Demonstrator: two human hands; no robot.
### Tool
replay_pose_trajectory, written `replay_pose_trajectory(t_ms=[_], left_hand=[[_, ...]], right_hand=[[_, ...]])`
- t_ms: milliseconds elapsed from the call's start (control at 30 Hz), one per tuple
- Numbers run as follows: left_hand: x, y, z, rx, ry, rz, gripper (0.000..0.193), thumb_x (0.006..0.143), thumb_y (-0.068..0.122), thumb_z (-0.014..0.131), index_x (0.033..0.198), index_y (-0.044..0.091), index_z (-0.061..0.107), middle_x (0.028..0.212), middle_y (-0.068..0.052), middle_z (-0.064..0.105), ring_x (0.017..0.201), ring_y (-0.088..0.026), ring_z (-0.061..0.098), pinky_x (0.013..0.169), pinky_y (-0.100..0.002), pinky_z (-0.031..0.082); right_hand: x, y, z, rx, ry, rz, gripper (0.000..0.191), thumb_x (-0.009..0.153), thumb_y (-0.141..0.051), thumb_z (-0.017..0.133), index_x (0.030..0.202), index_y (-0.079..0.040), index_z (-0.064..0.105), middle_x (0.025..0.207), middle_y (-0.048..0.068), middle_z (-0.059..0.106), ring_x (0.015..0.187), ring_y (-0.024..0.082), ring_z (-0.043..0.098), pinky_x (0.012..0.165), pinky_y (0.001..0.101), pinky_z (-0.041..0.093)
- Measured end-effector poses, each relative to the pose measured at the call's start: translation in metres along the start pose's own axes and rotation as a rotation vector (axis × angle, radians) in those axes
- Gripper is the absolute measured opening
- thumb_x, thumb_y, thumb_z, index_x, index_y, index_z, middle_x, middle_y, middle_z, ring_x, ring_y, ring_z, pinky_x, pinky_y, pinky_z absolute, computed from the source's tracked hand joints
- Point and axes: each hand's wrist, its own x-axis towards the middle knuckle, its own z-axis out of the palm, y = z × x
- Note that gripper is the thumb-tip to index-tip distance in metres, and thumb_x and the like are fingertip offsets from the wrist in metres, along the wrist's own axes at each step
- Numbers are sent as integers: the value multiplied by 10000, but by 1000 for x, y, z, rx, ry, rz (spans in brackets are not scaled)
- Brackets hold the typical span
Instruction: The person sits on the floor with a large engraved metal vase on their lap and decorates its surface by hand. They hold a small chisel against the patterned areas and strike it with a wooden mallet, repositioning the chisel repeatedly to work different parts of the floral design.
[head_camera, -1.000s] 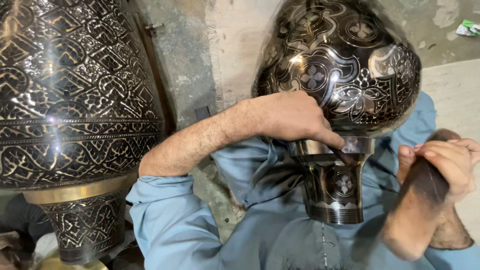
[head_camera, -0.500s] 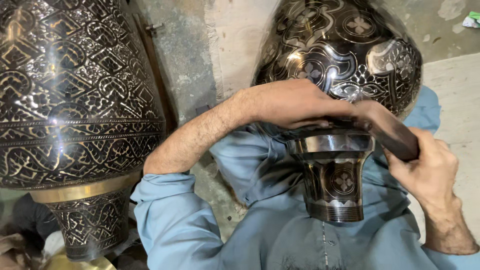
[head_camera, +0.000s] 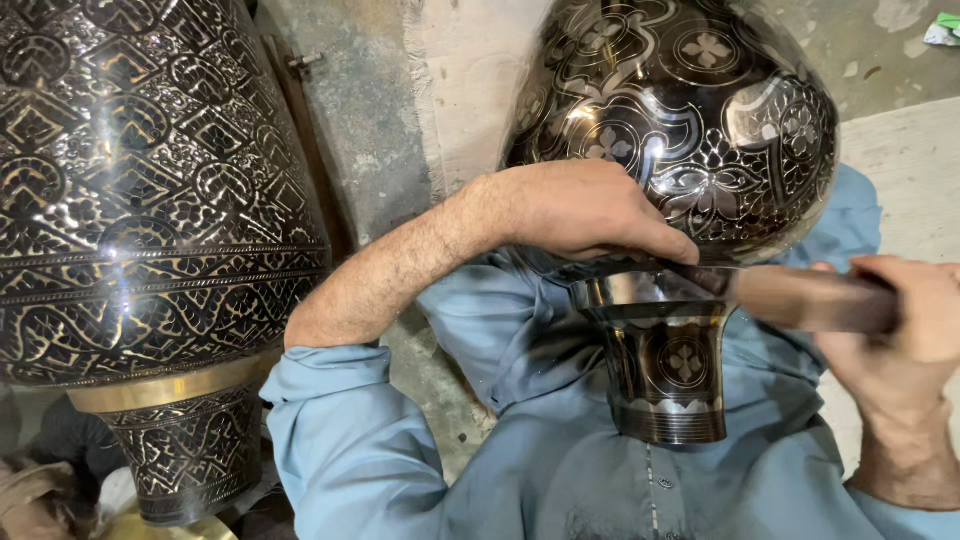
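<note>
A dark metal vase (head_camera: 700, 130) with silver floral engraving lies across my lap, its flared foot (head_camera: 668, 375) pointing toward me. My left hand (head_camera: 590, 212) lies over the vase's body just above the narrow neck, with the fingers closed and pressed against the metal. What sits under the fingertips is hidden. My right hand (head_camera: 915, 320) is at the right edge, shut on a brown bar-shaped tool (head_camera: 800, 298). The tool is blurred and reaches leftward to the vase's neck, close to my left fingertips.
A larger engraved vase (head_camera: 150, 180) with a brass band and dark foot (head_camera: 190, 450) stands at the left, close to my left elbow. Behind are a rough concrete wall (head_camera: 370, 130) and a pale floor (head_camera: 900, 160). My light blue sleeves and shirt fill the bottom.
My right hand swung the brown tool from upright at the right down and leftward against the vase's neck. My left hand stayed on the vase.
</note>
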Motion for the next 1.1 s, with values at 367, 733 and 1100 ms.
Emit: replay_pose_trajectory(t_ms=[367, 733, 1100], left_hand=[[-21, 7, 10, -39, 164, -46, 481, 978, 106, 646, 1444, 183, 556, 1187, -70, 762, 1018, -323, 743, 811, -434, 597], [-33, 24, 33, -51, 419, -140, 515, 968, 75, 686, 1461, 133, 549, 1284, -105, 724, 1143, -314, 728, 979, -393, 609], [-23, 48, 99, -293, 1099, -455, 393, 988, -3, 711, 1360, 21, 589, 1196, -122, 749, 1085, -190, 764, 972, -297, 653]], right_hand=[[15, -17, -16, -21, -116, 7, 332, 1017, -34, 815, 1244, 14, 578, 1046, 146, 619, 905, 236, 632, 831, 282, 516], [50, -9, -34, -80, -363, 164, 251, 979, 56, 743, 1221, 71, 676, 872, 139, 645, 712, 223, 658, 675, 304, 521], [105, 2, -27, 184, -394, 64, 463, 900, 17, 699, 1333, 15, 536, 919, 181, 635, 770, 285, 676, 658, 342, 525]])
